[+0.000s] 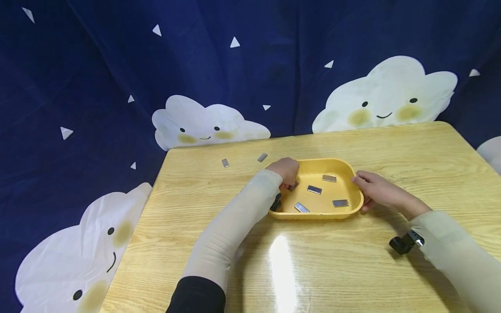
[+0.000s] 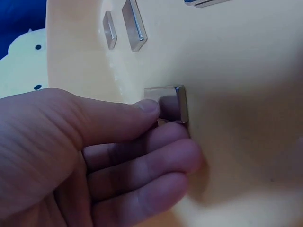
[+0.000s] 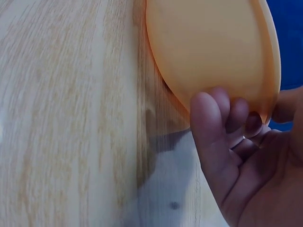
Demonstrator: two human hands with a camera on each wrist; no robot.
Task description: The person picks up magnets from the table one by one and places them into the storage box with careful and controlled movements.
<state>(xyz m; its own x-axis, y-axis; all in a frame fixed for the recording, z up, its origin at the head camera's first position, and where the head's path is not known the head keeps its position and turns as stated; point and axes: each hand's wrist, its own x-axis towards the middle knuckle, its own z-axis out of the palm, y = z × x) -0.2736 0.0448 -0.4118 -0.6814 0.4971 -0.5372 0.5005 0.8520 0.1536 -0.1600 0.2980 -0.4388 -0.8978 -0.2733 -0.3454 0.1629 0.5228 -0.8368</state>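
A yellow basin [image 1: 325,215] stands on the wooden table with several small shiny metal blocks in it. Inside its left end, my left hand [image 1: 285,170] pinches one metal block [image 2: 173,105] between thumb and index finger, low by the basin's floor. Other metal blocks [image 1: 314,189] lie flat about it, one of them a block [image 1: 340,203] near the right front corner. My right hand [image 1: 377,189] grips the basin's right end, its thumb over the rim and its fingers curled against the outer wall [image 3: 213,52].
Two more metal pieces, one piece [image 1: 225,163] and another piece [image 1: 262,157], lie on the wooden table [image 1: 176,195] behind and left of the basin. A dark blue curtain [image 1: 235,65] with white clouds hangs behind the table and along its left side.
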